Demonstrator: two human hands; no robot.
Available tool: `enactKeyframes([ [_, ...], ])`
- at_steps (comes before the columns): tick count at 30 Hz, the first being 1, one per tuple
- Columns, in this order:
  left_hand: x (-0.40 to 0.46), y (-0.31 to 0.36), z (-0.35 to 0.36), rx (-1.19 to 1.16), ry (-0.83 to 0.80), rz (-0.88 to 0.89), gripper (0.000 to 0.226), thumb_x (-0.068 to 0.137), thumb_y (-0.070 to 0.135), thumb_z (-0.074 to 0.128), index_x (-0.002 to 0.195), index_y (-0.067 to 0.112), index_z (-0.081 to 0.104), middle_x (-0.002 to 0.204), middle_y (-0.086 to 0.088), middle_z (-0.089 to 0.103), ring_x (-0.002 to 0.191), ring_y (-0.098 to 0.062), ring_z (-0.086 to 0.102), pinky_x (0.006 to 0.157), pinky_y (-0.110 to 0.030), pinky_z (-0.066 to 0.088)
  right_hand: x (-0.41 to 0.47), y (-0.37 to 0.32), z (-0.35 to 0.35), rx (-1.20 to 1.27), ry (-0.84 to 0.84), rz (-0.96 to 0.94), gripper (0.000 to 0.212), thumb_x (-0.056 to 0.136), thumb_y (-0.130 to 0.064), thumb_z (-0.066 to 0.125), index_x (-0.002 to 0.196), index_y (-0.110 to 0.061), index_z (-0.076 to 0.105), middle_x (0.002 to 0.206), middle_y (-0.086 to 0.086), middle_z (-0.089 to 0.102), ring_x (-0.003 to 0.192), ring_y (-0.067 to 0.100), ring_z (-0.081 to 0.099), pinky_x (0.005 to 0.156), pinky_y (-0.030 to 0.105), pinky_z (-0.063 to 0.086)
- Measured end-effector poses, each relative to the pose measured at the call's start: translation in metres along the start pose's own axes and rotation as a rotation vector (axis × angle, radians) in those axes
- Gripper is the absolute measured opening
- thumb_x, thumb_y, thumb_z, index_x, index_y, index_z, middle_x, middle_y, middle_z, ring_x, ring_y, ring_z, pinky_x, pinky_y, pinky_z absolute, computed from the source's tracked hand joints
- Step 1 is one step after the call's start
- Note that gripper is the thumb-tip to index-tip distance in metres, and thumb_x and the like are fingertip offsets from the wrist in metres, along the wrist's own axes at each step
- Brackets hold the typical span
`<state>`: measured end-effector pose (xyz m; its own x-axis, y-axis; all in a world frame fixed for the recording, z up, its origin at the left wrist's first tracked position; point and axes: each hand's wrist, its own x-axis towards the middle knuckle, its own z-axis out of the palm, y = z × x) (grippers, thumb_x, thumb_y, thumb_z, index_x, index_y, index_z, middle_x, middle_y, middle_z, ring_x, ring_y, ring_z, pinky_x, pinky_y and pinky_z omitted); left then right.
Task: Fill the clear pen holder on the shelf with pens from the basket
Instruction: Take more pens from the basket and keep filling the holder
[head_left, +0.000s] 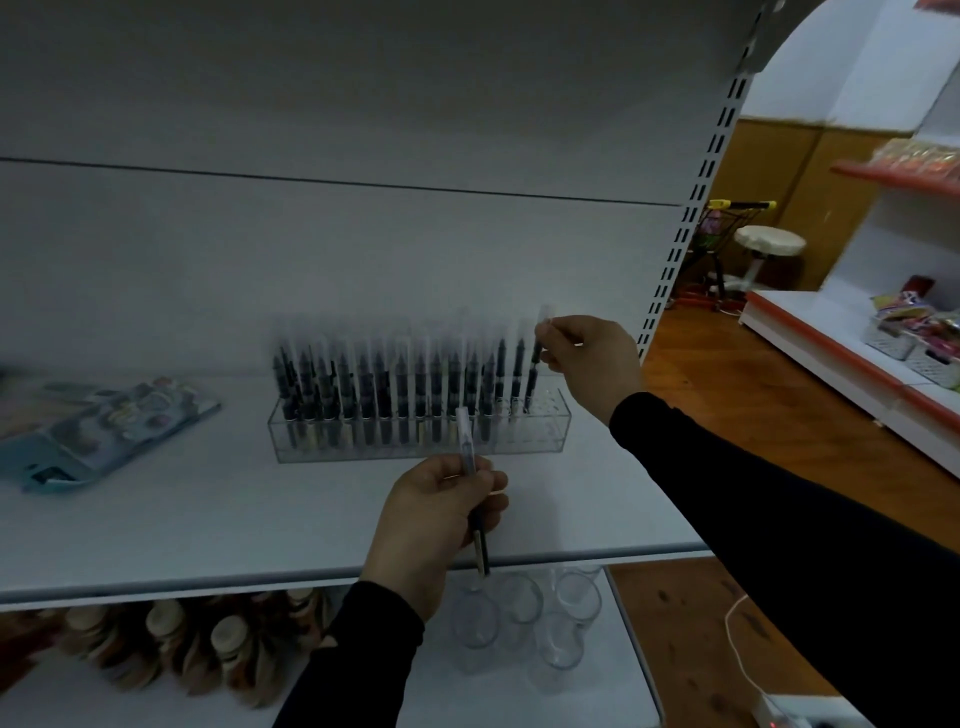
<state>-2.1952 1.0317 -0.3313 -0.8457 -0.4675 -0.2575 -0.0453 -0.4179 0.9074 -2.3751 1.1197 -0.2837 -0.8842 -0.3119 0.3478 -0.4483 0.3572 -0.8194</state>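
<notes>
A clear pen holder (540, 434) stands on the white shelf (208, 519), packed with several upright dark pens (374, 395) with clear caps; its right end holds none. My right hand (587, 358) pinches a pen (534, 371) near its cap, with the tip down in a slot near the holder's right end. In front of the holder, my left hand (436, 525) grips another pen (470, 483) upright, cap up, over the shelf's front edge. No basket is in view.
A flat blue packaged item (93, 431) lies at the shelf's left. The lower shelf carries clear glasses (519, 613) and brown bottles with pale lids (171, 639). To the right are a slotted upright (675, 249), wooden floor and another stocked shelf (883, 358).
</notes>
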Motion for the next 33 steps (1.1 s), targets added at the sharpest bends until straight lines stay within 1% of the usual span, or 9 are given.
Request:
enactKeyframes([
  [5, -0.001, 0.001, -0.001, -0.001, -0.003, 0.002, 0.009, 0.091, 0.001, 0.057, 0.092, 0.004, 0.065, 0.083, -0.009, 0.073, 0.069, -0.019, 0.068, 0.067, -0.027, 0.056, 0.000, -0.001, 0.001, -0.072, -0.006, -0.060, 0.028, 0.097, -0.027, 0.058, 0.096, -0.002, 0.071, 0.089, 0.011, 0.072, 0.084, 0.023, 0.070, 0.086, 0.039, 0.057],
  [9, -0.001, 0.001, -0.001, 0.003, -0.012, -0.001, 0.009, 0.091, 0.001, 0.057, 0.093, 0.004, 0.065, 0.082, -0.009, 0.073, 0.067, -0.017, 0.068, 0.067, -0.026, 0.057, 0.001, -0.001, 0.001, -0.146, -0.008, -0.126, 0.034, 0.098, -0.026, 0.055, 0.090, 0.004, 0.069, 0.085, 0.017, 0.071, 0.082, 0.029, 0.069, 0.083, 0.047, 0.055],
  [12, -0.002, 0.001, -0.001, 0.000, -0.016, -0.002, 0.009, 0.091, 0.001, 0.057, 0.095, 0.003, 0.064, 0.085, -0.010, 0.073, 0.067, -0.017, 0.068, 0.066, -0.026, 0.057, 0.000, -0.002, 0.000, -0.183, -0.006, -0.145, 0.035, 0.099, -0.026, 0.055, 0.090, 0.004, 0.069, 0.084, 0.018, 0.071, 0.080, 0.032, 0.068, 0.082, 0.048, 0.053],
  [21, -0.001, 0.001, -0.001, 0.005, -0.018, -0.006, 0.008, 0.091, 0.002, 0.057, 0.094, 0.003, 0.064, 0.084, -0.010, 0.072, 0.066, -0.016, 0.069, 0.064, -0.025, 0.056, 0.000, -0.001, 0.001, -0.182, 0.000, -0.134, 0.035, 0.099, -0.026, 0.054, 0.091, 0.005, 0.068, 0.084, 0.019, 0.071, 0.081, 0.033, 0.068, 0.082, 0.049, 0.054],
  [26, 0.000, 0.000, -0.001, 0.005, -0.019, -0.006, 0.009, 0.091, 0.002, 0.057, 0.095, 0.003, 0.064, 0.083, -0.010, 0.073, 0.066, -0.016, 0.069, 0.064, -0.025, 0.056, -0.002, 0.005, 0.004, -0.163, -0.027, -0.098, 0.033, 0.098, -0.025, 0.056, 0.093, 0.005, 0.069, 0.086, 0.018, 0.071, 0.082, 0.031, 0.069, 0.084, 0.047, 0.054],
  [30, 0.000, 0.000, -0.001, 0.005, -0.016, -0.004, 0.008, 0.091, 0.001, 0.056, 0.092, 0.004, 0.064, 0.084, -0.011, 0.072, 0.066, -0.017, 0.068, 0.065, -0.026, 0.056, -0.004, 0.012, 0.005, -0.178, -0.068, -0.077, 0.034, 0.099, -0.027, 0.055, 0.092, 0.002, 0.070, 0.086, 0.015, 0.071, 0.083, 0.029, 0.068, 0.085, 0.047, 0.054],
  [33, 0.001, -0.001, -0.001, 0.010, -0.017, 0.002, 0.009, 0.091, 0.001, 0.056, 0.094, 0.003, 0.064, 0.084, -0.012, 0.071, 0.067, -0.018, 0.067, 0.065, -0.026, 0.055, -0.008, 0.012, 0.001, -0.206, -0.088, -0.052, 0.031, 0.098, -0.029, 0.056, 0.098, -0.003, 0.072, 0.092, 0.011, 0.072, 0.088, 0.025, 0.067, 0.087, 0.039, 0.054],
])
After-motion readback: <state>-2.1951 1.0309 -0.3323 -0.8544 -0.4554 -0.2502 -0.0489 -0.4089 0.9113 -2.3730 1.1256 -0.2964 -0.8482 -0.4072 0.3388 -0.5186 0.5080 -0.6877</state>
